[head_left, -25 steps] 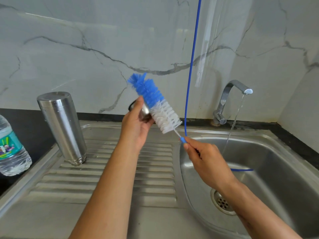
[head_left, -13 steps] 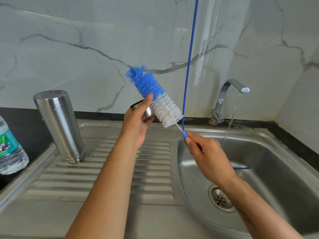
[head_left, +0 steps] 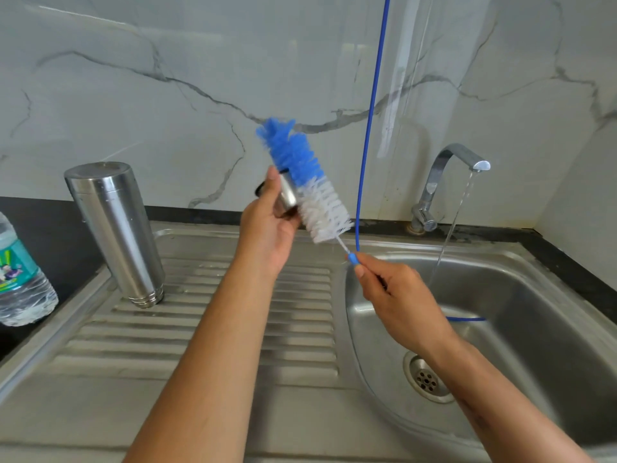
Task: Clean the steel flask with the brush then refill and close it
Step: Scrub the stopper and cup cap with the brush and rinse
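**Brush against the flask's cap, flask upended on the drainboard**

The left hand (head_left: 267, 228) grips a small steel cap (head_left: 287, 195), fingers curled round it. The right hand (head_left: 397, 299) pinches the blue handle of the bottle brush (head_left: 310, 182), whose bristles press against the cap's side. Well left of both hands, the steel flask (head_left: 115, 228) stands mouth-down on the drainboard (head_left: 200, 315). Behind the right hand, the tap (head_left: 447, 182) runs into the sink (head_left: 534, 295). 1 water bottle (head_left: 20, 282) lies at far left.

Head-worn camera looks forward and down, close over the sink (head_left: 551, 295).
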Tool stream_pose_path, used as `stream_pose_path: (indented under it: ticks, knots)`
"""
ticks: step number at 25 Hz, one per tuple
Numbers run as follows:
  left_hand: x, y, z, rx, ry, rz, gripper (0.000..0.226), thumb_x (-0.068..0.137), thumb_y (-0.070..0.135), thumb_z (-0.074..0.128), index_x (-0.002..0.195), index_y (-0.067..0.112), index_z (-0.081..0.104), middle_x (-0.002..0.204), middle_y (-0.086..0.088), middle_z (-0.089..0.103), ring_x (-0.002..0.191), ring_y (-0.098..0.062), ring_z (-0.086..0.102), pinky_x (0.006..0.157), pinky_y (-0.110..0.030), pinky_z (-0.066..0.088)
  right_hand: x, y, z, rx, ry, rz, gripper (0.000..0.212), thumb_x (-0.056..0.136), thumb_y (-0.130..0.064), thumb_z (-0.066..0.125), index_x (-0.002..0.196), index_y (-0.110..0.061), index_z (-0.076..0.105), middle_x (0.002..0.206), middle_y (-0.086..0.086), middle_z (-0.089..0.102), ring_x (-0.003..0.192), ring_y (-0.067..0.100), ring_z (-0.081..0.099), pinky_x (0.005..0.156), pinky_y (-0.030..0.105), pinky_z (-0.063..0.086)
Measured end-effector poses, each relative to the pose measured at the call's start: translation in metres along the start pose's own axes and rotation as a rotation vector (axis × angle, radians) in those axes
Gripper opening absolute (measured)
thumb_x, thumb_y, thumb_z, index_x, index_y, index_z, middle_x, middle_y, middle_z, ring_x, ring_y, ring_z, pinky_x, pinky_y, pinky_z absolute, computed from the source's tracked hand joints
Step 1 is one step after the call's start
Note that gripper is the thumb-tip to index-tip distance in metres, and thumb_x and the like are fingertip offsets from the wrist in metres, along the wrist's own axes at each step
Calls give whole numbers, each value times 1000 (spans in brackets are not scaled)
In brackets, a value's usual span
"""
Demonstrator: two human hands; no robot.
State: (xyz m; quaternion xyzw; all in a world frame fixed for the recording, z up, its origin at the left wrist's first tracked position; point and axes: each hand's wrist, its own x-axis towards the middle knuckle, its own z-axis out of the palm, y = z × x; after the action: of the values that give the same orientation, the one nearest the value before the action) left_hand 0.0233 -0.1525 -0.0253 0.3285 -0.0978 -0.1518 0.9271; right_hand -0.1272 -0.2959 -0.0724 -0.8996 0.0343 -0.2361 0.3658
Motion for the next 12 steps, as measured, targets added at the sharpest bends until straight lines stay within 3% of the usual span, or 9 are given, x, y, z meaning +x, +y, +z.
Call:
stream_pose_path:
  ticks: [1, 5, 10, 12]
  knots:
    - [2, 1, -5, -25, 10, -4, 30, 100, 30, 62, 116, 4, 65, 123, -19, 72, 117, -32, 69, 103, -52, 54, -1, 0, 0, -9, -9, -6, 27, 107, -22, 49, 119, -17, 72, 55, -11, 36, 52, 9, 31, 49, 19, 30]
    - [-10, -21, 12, 179, -105, -165, 28, 102, 26, 59, 120, 5, 65, 120, -15, 73, 121, -31, 67, 103, -46, 55, 1, 0, -2, 26, 241, 63, 33, 106, -19, 51, 135, -27, 66, 50, -11, 36, 48, 9, 30, 47, 19, 29]
    - [6, -7, -6, -13, -14, -46, 31, 98, 29, 67, 120, 7, 66, 121, -15, 73, 118, -31, 69, 105, -53, 52, 0, -1, -3, 3, 37, 0, 26, 107, -23, 50, 119, -25, 72, 57, -9, 35, 54, 9, 30, 52, 25, 32]
    - [6, -4, -10, 20, 9, -40, 29, 93, 27, 73, 115, 10, 67, 119, -12, 75, 115, -29, 71, 103, -51, 54, 0, 1, -2, 21, 64, 11, 28, 107, -23, 50, 124, -28, 71, 58, -9, 35, 54, 9, 30, 51, 24, 31]
